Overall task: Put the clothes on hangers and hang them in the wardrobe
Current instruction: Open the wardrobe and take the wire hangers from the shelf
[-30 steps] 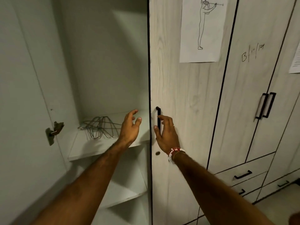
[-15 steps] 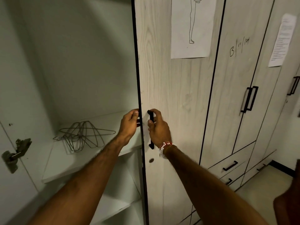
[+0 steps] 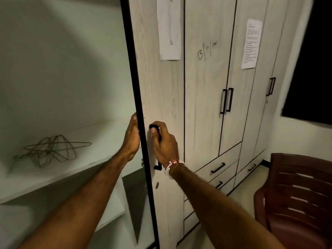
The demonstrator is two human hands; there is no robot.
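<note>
The right hand is curled round the black handle of the door. The left hand clasps the door's dark edge with its fingers tucked behind it, so the step looks like swinging the door wide; best to pull evenly with both hands, let the left slide free as the gap grows, and stop short of the chair. Inside the wardrobe a tangle of wire hangers lies on the upper shelf, and no clothes are in view.
</note>
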